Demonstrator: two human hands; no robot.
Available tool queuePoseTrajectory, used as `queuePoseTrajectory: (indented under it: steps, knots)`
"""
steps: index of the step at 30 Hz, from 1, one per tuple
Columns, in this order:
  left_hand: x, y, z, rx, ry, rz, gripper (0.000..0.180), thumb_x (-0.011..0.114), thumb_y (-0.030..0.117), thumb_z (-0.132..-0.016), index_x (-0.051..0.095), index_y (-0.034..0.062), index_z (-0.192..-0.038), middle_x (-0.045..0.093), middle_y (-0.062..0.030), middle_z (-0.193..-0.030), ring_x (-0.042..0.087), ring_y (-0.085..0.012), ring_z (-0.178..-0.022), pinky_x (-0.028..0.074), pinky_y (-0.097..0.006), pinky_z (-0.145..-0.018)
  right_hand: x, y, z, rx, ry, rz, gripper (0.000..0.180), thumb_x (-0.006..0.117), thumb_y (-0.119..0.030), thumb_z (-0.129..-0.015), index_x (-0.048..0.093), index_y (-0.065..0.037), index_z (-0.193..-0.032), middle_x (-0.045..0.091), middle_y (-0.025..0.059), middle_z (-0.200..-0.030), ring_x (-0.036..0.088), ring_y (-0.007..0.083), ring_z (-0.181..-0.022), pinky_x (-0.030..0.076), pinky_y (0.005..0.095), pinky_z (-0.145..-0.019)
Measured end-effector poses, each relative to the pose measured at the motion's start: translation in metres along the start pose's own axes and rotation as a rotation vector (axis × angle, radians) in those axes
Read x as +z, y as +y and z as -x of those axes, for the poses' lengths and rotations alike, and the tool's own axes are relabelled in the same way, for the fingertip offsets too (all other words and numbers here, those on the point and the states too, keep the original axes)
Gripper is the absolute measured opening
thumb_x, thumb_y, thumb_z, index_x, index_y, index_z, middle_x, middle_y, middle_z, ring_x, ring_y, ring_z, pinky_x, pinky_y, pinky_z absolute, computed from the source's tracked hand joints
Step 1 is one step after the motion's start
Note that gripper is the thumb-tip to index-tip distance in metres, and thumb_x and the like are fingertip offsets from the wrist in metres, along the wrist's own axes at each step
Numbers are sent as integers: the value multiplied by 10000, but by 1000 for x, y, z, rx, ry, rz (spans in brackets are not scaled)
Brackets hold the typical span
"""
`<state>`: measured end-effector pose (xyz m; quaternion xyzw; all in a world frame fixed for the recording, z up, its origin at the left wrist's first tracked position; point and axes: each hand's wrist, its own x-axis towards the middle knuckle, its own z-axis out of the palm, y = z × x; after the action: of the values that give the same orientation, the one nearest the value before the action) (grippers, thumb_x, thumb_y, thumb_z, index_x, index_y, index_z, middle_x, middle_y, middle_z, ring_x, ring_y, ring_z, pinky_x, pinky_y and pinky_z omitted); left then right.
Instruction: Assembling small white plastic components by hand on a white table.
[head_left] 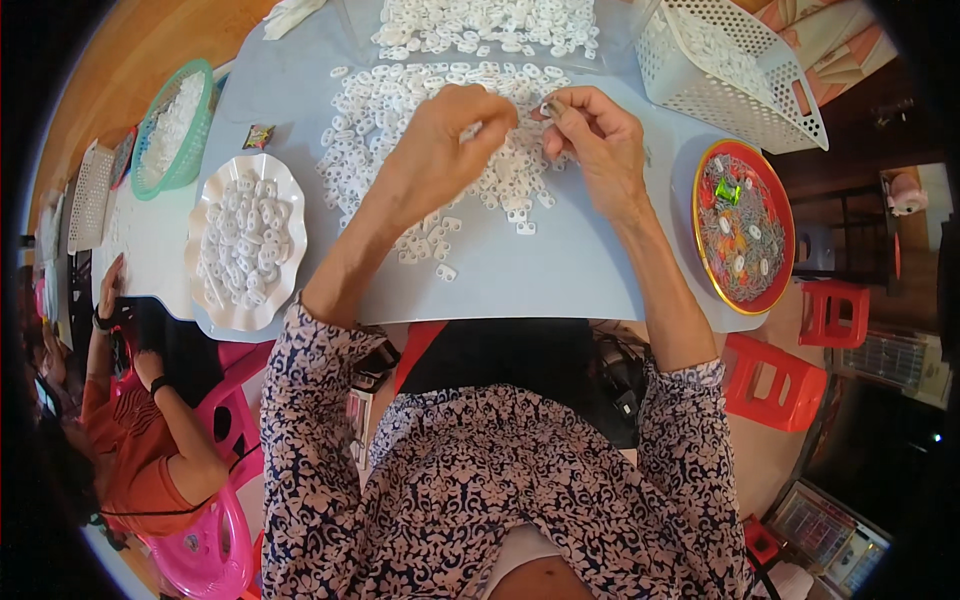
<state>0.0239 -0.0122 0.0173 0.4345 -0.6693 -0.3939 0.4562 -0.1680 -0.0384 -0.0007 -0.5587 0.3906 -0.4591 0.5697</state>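
Had the pale blue counter [590, 270] in front, with the heap of white two-hole pieces [515, 165] in the middle, likely for reaching with both hands. Had the perforated basket [720, 115] at far right, scalloped dish [245, 318] at left, red tray [783, 210] at right, seemingly for separate sorts. Could not tell the left hand's [445, 135] grip, with fingertips hidden. With the right hand [608, 145], pinched a small object [546, 107] at fingertips, probably for precise control.

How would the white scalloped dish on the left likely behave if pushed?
The white scalloped dish would probably slide, as the grey tabletop looks smooth. Its loosely piled white pieces might shift, or spill if it tipped.
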Motion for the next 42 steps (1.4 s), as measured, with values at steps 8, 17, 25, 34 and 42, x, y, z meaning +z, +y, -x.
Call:
queuePoseTrajectory:
  steps: [8,17,25,34,42]
  knots:
    - [12,-4,19,250,-218,-614,219,622,-17,-718,604,37,-929,496,-117,-899,462,-297,-939,427,-377,-822,0,1,1,-36,-31,18,117,560,-70,-896,614,18,-951,593,27,-726,521,61,-621,464,213,-622]
    - [6,-10,4,-217,-22,254,204,561,124,-876,637,-18,-1001,637,-52,-788,580,-98,-706,459,-244,-679,2,-7,4,-58,-67,59,132,553,-96,-906,612,13,-953,605,30,-763,529,65,-652,480,221,-653]
    - [22,-12,7,-249,59,240,170,577,96,-863,632,-27,-966,573,15,-721,482,-45,-635,385,-203,-570,4,-4,3,-38,-135,-70,165,562,-140,-922,612,5,-981,635,43,-879,578,78,-693,484,215,-611]
    - [22,-14,4,-212,102,304,114,597,67,-847,629,-4,-930,534,46,-704,443,-20,-623,345,-188,-531,2,-2,2,-162,-127,28,137,578,-87,-904,614,12,-992,623,30,-789,575,72,-701,477,203,-638]
    - [20,-13,5,-156,162,404,122,600,59,-844,629,-3,-946,554,42,-730,478,-17,-683,388,-173,-608,6,-1,4,-135,-100,38,120,589,-45,-884,628,25,-973,632,37,-763,594,75,-680,504,208,-640]
